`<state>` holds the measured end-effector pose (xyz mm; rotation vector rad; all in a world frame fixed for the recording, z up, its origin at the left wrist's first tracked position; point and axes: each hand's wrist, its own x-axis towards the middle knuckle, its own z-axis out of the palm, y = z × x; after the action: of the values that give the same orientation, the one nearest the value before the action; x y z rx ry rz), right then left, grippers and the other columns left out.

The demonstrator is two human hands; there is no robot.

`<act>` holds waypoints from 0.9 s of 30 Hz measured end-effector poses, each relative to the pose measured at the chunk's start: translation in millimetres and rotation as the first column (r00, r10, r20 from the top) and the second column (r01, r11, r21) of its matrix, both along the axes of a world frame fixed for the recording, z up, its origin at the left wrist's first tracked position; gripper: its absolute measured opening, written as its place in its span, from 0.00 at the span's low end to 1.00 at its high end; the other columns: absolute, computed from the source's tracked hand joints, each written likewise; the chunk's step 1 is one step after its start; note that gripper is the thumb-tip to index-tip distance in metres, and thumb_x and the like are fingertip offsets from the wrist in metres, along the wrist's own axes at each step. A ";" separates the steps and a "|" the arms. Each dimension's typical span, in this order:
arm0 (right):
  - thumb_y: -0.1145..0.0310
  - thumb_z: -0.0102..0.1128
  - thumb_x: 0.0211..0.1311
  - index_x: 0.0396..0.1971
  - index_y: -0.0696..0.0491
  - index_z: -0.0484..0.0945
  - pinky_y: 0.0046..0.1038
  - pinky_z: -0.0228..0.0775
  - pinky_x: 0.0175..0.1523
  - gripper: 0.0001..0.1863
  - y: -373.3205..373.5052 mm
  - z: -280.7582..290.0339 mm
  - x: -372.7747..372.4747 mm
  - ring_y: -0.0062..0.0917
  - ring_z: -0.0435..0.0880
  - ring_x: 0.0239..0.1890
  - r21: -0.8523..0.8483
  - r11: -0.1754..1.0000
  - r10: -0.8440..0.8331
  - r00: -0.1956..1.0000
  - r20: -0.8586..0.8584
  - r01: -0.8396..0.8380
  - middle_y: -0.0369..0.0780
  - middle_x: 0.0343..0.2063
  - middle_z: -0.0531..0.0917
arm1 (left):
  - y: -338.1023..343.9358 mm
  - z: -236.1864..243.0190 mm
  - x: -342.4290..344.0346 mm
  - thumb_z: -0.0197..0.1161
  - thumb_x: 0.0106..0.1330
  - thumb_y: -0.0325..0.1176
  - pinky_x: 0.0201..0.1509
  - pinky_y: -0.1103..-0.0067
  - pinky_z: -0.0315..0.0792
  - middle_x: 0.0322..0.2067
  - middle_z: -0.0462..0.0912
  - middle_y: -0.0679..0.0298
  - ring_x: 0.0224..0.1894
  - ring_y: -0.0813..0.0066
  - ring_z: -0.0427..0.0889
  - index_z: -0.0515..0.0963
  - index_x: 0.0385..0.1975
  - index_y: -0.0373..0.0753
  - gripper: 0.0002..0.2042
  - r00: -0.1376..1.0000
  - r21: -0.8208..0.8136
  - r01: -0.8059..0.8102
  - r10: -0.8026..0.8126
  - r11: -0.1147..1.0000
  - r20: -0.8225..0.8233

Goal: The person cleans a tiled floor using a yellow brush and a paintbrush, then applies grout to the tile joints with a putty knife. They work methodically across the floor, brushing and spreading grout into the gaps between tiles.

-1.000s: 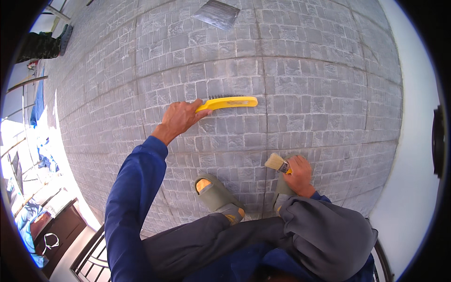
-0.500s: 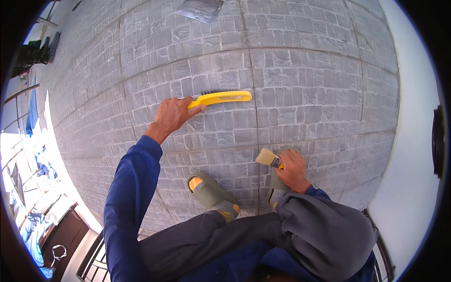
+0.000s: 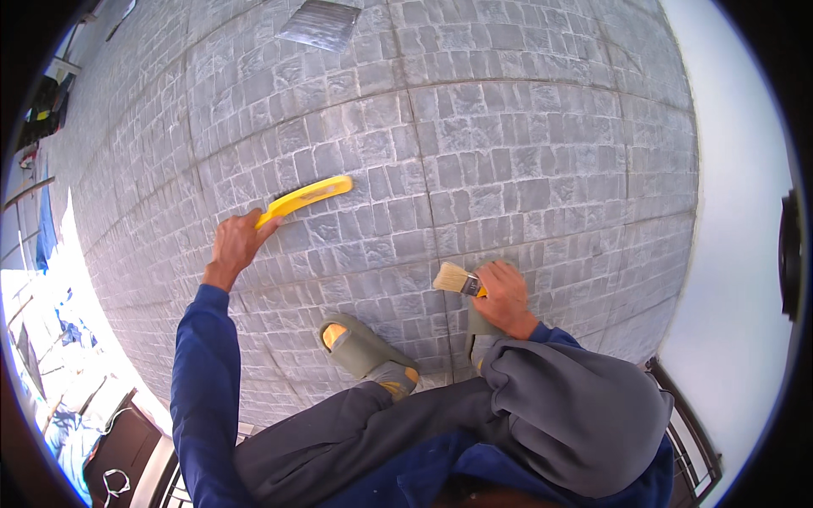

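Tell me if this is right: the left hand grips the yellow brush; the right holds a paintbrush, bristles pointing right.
The direction is wrong: the right hand holds the paintbrush with its bristles pointing left, as the head view shows. The left hand grips the yellow brush.

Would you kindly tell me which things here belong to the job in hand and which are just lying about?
Seemingly in the job:
yellow brush, held in the left hand
paintbrush, held in the right hand
paving, below both brushes

Apparently just lying about:
grey sheet, beyond the hands
white loop, at lower left
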<state>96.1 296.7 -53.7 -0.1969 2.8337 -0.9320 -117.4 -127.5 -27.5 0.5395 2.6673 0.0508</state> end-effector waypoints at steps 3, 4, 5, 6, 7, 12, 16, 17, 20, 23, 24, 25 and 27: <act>0.73 0.66 0.40 0.30 0.52 0.76 0.35 0.67 0.39 0.13 -1.1 -0.2 -1.2 0.35 0.77 0.35 0.005 1.000 0.003 1.000 -0.012 -0.003 0.39 0.27 0.77 | 89.6 -25.8 -2.8 0.55 0.69 0.59 0.22 0.67 0.76 0.14 0.78 0.56 0.19 0.56 0.82 0.80 0.28 0.37 0.26 0.977 0.070 0.202 -0.196 0.977 -0.080; 0.73 0.66 0.40 0.30 0.52 0.76 0.35 0.67 0.38 0.13 -1.5 -0.2 -1.6 0.35 0.77 0.34 0.009 1.000 -0.005 1.000 -0.021 0.005 0.39 0.27 0.77 | 113.8 -31.6 -4.0 0.53 0.69 0.59 0.21 0.67 0.75 0.14 0.78 0.56 0.18 0.57 0.82 0.79 0.28 0.37 0.27 0.984 0.013 0.177 -0.177 0.984 -0.009; 0.73 0.66 0.40 0.30 0.52 0.76 0.36 0.67 0.38 0.13 -1.9 -0.3 -1.9 0.35 0.77 0.34 0.009 1.000 -0.012 0.999 -0.031 0.013 0.39 0.27 0.76 | 126.2 -32.9 -4.5 0.52 0.69 0.60 0.19 0.68 0.75 0.14 0.78 0.57 0.17 0.59 0.82 0.79 0.27 0.37 0.28 0.980 0.068 0.199 -0.197 0.978 -0.036; 0.73 0.66 0.39 0.30 0.53 0.76 0.36 0.67 0.38 0.13 -2.5 -0.2 -1.9 0.35 0.77 0.34 -0.001 1.000 -0.007 0.999 -0.043 0.007 0.39 0.27 0.76 | 129.2 -31.8 -4.4 0.53 0.69 0.60 0.22 0.66 0.75 0.14 0.78 0.56 0.19 0.56 0.82 0.79 0.28 0.37 0.28 0.986 0.009 0.163 -0.164 0.987 0.041; 0.73 0.66 0.39 0.30 0.53 0.76 0.36 0.67 0.38 0.13 -2.9 -0.2 -1.4 0.35 0.77 0.34 0.000 1.000 -0.017 0.999 -0.033 0.017 0.39 0.27 0.76 | 128.4 -31.2 -4.7 0.53 0.69 0.60 0.25 0.64 0.76 0.15 0.78 0.54 0.20 0.53 0.82 0.79 0.28 0.37 0.28 0.987 0.011 0.147 -0.147 0.989 0.057; 0.73 0.66 0.39 0.30 0.53 0.76 0.36 0.67 0.38 0.13 -2.5 -1.5 0.4 0.36 0.76 0.34 -0.012 0.999 -0.039 0.998 -0.040 0.039 0.39 0.27 0.76 | 26.9 -14.6 3.9 0.56 0.68 0.59 0.26 0.63 0.76 0.15 0.79 0.54 0.21 0.53 0.83 0.79 0.27 0.38 0.26 0.996 0.035 0.064 -0.061 0.997 -0.066; 0.73 0.66 0.40 0.30 0.53 0.76 0.36 0.68 0.38 0.13 -0.6 -2.1 2.2 0.36 0.77 0.34 -0.009 1.000 -0.026 0.999 -0.032 0.026 0.39 0.27 0.76 | -75.4 3.3 15.3 0.58 0.67 0.57 0.28 0.61 0.76 0.19 0.81 0.49 0.23 0.48 0.82 0.81 0.31 0.35 0.26 0.988 -0.134 -0.153 0.149 0.979 -0.035; 0.73 0.66 0.40 0.30 0.53 0.76 0.36 0.68 0.38 0.13 -0.5 -2.1 2.4 0.36 0.77 0.34 -0.009 1.000 -0.022 0.999 -0.029 0.022 0.39 0.27 0.76 | -84.7 3.5 14.9 0.58 0.68 0.57 0.29 0.60 0.76 0.19 0.80 0.48 0.23 0.48 0.82 0.81 0.31 0.35 0.25 0.992 -0.108 -0.126 0.122 0.986 -0.045; 0.73 0.66 0.39 0.30 0.53 0.76 0.36 0.68 0.38 0.13 -1.7 -1.8 0.6 0.36 0.77 0.34 -0.019 1.000 -0.026 0.999 -0.038 0.025 0.39 0.27 0.76 | -65.3 3.2 6.2 0.57 0.68 0.57 0.29 0.60 0.76 0.19 0.80 0.48 0.23 0.48 0.82 0.82 0.31 0.35 0.26 0.995 -0.106 -0.093 0.096 0.990 0.021; 0.74 0.66 0.39 0.30 0.53 0.76 0.37 0.68 0.39 0.13 -5.5 -0.1 -0.5 0.37 0.77 0.34 0.002 0.999 -0.038 0.999 -0.004 0.038 0.39 0.27 0.77 | 17.0 -8.5 -2.2 0.54 0.69 0.60 0.27 0.63 0.77 0.16 0.80 0.53 0.22 0.53 0.83 0.82 0.29 0.36 0.28 0.993 -0.033 0.114 -0.114 0.993 0.009; 0.74 0.66 0.39 0.30 0.53 0.76 0.37 0.68 0.39 0.13 -6.6 0.3 -0.6 0.38 0.77 0.34 0.016 0.999 -0.039 0.999 0.007 0.039 0.39 0.27 0.77 | 48.1 -14.6 -4.5 0.51 0.70 0.61 0.23 0.66 0.76 0.15 0.78 0.56 0.21 0.55 0.83 0.81 0.28 0.37 0.29 0.985 -0.036 0.170 -0.170 0.985 0.003; 0.74 0.66 0.38 0.29 0.53 0.76 0.37 0.68 0.39 0.13 -7.4 0.5 -1.0 0.38 0.77 0.34 0.015 0.999 -0.042 0.999 -0.007 0.042 0.40 0.27 0.77 | 76.4 -20.0 -6.2 0.52 0.68 0.63 0.25 0.64 0.76 0.15 0.78 0.53 0.19 0.53 0.81 0.81 0.27 0.35 0.31 0.995 0.069 0.094 -0.096 0.993 0.020; 0.75 0.65 0.38 0.29 0.54 0.75 0.38 0.68 0.38 0.13 -8.2 0.2 -1.2 0.39 0.76 0.33 0.012 0.998 -0.056 0.998 -0.026 0.056 0.40 0.27 0.77 | 104.2 -27.9 -8.8 0.52 0.68 0.63 0.24 0.65 0.76 0.14 0.78 0.53 0.18 0.54 0.81 0.81 0.28 0.36 0.31 0.989 0.063 0.150 -0.149 0.987 -0.014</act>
<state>94.9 288.6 -53.5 -0.1297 2.8816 -0.9289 -126.2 -23.3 -55.5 0.7607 2.6334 0.0910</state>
